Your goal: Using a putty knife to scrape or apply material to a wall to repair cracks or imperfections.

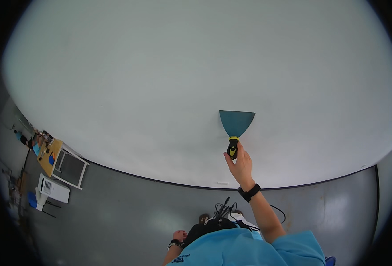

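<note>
My right hand (242,160) grips the black and yellow handle of a putty knife (236,122). Its wide blue-grey blade lies against the white wall (129,84) in front of me, its straight edge upward. A black band is on my right wrist. My left hand (181,236) hangs low beside my body, fingers loosely bent and apart, with nothing visible in it. Black cables (224,208) loop at my front.
A wooden-topped table (49,160) with items on it stands at the left beside a white slatted object (54,188) and a chair. People (23,138) are farther back there. Grey floor (120,204) runs below the wall's dark bottom edge.
</note>
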Demonstrator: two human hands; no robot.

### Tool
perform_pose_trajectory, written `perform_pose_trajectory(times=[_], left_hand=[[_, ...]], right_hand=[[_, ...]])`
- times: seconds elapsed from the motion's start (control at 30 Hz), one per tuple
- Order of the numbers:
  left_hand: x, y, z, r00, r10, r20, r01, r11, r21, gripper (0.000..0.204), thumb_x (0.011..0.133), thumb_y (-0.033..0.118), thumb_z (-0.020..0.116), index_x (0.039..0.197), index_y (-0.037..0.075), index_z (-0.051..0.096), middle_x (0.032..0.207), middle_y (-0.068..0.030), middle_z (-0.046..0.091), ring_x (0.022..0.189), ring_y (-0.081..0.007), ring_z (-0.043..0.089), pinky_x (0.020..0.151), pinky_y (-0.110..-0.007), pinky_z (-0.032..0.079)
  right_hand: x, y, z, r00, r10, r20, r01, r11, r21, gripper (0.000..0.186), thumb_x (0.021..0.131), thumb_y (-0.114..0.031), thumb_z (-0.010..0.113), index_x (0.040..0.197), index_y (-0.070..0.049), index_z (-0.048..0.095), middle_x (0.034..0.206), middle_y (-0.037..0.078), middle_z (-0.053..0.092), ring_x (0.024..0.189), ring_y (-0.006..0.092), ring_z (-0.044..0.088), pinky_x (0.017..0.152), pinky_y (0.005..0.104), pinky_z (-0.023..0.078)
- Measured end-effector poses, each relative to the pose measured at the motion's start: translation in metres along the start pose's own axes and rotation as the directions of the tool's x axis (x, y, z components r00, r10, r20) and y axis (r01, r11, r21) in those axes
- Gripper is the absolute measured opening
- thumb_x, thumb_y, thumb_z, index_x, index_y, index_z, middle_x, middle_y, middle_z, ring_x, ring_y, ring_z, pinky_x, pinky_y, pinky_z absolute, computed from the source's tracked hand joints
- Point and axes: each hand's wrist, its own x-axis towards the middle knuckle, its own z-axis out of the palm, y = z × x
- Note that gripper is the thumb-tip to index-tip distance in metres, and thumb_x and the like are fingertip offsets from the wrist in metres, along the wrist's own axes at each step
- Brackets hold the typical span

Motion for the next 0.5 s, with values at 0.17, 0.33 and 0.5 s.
perform_pose_trajectory(times=[0.17, 0.33, 0.5], left_hand=[[-0.012, 0.008, -0.002, 0.999, 0.041, 0.008, -0.042, 0.998, 0.046, 0.026, 0.094, 0.016, 0.044, 0.102, -0.001, 0.062, 0.094, -0.0152, 0.067, 0.081, -0.0251, 0.065, 0.071, -0.036, 0.054], [-0.029, 0.014, -0.005, 1.000, 0.001, -0.025, -0.001, 1.000, 0.006, 0.027, 0.095, 0.016, 0.043, 0.103, -0.003, 0.062, 0.095, -0.0156, 0.067, 0.083, -0.0249, 0.065, 0.073, -0.036, 0.054], [-0.032, 0.019, -0.009, 1.000, -0.015, -0.024, 0.016, 1.000, 0.021, 0.027, 0.094, 0.016, 0.044, 0.103, -0.003, 0.062, 0.095, -0.0156, 0.067, 0.083, -0.0245, 0.065, 0.074, -0.035, 0.054]], right_hand=[[-0.003, 0.001, 0.004, 0.999, 0.021, 0.031, -0.022, 0.999, 0.032, 0.051, 0.081, -0.019, 0.070, 0.119, 0.005, 0.046, 0.078, 0.014, 0.060, 0.069, 0.0295, 0.058, 0.062, 0.0376, 0.046], [-0.039, 0.019, 0.013, 0.977, 0.107, 0.183, -0.103, 0.994, -0.031, 0.045, 0.080, -0.018, 0.070, 0.114, 0.000, 0.046, 0.085, 0.016, 0.062, 0.075, 0.0328, 0.060, 0.067, 0.0398, 0.046], [-0.056, 0.038, 0.018, 0.967, 0.116, 0.229, -0.104, 0.992, -0.065, 0.044, 0.079, -0.017, 0.070, 0.112, -0.002, 0.046, 0.087, 0.015, 0.063, 0.077, 0.0328, 0.060, 0.069, 0.0393, 0.046]])
